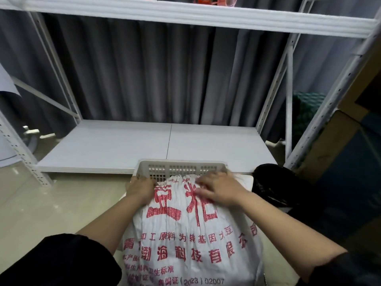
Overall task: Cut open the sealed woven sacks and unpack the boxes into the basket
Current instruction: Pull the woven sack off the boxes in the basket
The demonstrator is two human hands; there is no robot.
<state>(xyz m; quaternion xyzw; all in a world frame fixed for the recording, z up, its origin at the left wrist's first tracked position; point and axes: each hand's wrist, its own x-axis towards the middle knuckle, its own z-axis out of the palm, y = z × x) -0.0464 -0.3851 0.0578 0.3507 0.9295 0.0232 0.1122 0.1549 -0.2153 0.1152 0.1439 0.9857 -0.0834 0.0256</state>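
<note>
We see a crinkled woven-plastic sack point(191, 230) w/ red print at 6 o'clock, perforated matt plastic basket point(181, 167), white-painted metal shelving point(208, 22) at 12, glossy floor point(41, 201) at 8.

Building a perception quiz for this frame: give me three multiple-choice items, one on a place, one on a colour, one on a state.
1. Where is the basket relative to the sack?
A. Beyond its far end
B. On the top shelf
C. Left of the person's elbow

2. What colour is the print on the sack?
A. Blue
B. Red
C. Green

3. What are the hands doing?
A. Both hang idle
B. Both are on the sack's far end
C. One holds a box

Key: 1 A, the basket's rim shows just past the sack top, in front of the low shelf. 2 B, red characters on white weave. 3 B, left hand and right hand lie on its gathered top.
</note>
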